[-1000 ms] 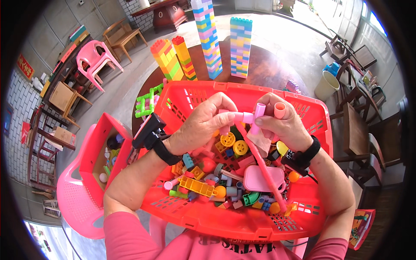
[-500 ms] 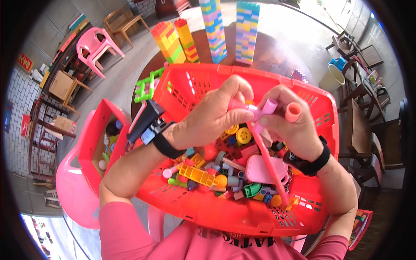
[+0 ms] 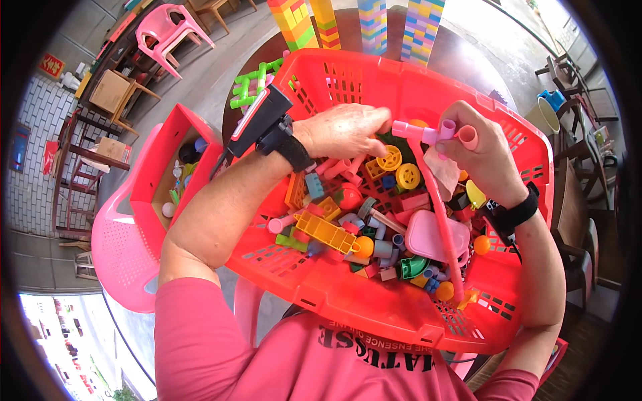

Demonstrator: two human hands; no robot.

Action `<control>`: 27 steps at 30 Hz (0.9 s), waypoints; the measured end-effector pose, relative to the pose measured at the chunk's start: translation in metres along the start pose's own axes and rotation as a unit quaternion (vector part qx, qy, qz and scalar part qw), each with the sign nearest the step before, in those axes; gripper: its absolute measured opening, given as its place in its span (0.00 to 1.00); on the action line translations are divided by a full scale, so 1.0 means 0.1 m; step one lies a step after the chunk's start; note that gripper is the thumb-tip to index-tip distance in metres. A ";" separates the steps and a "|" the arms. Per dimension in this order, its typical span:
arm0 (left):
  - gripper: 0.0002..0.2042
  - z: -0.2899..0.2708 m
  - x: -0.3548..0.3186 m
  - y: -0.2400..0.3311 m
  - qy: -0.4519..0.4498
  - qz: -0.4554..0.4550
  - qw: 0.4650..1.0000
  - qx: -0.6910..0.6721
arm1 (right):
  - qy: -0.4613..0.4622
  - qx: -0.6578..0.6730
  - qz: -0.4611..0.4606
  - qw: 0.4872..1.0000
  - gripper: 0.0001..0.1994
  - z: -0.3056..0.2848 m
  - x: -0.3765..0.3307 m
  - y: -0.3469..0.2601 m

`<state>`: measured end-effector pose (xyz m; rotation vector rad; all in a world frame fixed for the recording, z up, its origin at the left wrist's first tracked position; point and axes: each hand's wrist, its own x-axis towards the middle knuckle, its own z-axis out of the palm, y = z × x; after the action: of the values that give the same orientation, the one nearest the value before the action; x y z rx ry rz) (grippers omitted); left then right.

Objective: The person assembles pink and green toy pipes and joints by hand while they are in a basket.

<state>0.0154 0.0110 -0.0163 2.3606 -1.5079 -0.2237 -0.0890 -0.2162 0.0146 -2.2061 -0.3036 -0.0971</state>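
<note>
My right hand (image 3: pixel 483 140) grips joined toy pipes (image 3: pixel 421 133), pink and lilac, above the right half of a red plastic basket (image 3: pixel 374 311). A salmon pipe end (image 3: pixel 468 138) shows between its fingers. My left hand (image 3: pixel 348 130) hovers over the basket's far left part, thumb and forefinger apart, with nothing visible between them. Beneath it lie several pink tubes (image 3: pixel 341 170). Among the mixed toy pieces are yellow wheels (image 3: pixel 407 176), an orange-yellow block strip (image 3: pixel 326 232), a pink lidded box (image 3: pixel 428 235) and a green curved pipe (image 3: pixel 414 267).
A red bar (image 3: pixel 438 214) crosses the basket. Tall block towers (image 3: pixel 422 30) and a green pipe frame (image 3: pixel 253 81) stand on the round table (image 3: pixel 461 73) behind. At left, a red box (image 3: pixel 150 180) of toys rests on a pink chair (image 3: pixel 114 267).
My left hand has let go of the joined pipes and moved left, away from them. My right hand still holds them. The view has shifted, so the basket appears higher and farther right.
</note>
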 end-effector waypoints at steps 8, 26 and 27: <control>0.08 0.19 0.02 -0.02 -0.324 -0.188 0.922 0.099 | 0.024 -0.033 -0.033 0.999 0.09 -0.06 -0.02 -0.04; 0.09 -0.26 -0.03 -0.01 0.088 -0.125 0.987 -0.056 | 0.025 -0.011 -0.047 0.998 0.15 -0.13 -0.02 0.03; 0.09 -0.27 -0.03 0.01 0.103 -0.131 0.981 -0.096 | 0.020 -0.014 -0.036 0.999 0.14 -0.13 -0.02 0.04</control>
<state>0.0214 0.0182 0.0089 2.3378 -1.0340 -0.1720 -0.0894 -0.2290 0.0193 -2.2175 -0.3619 -0.1846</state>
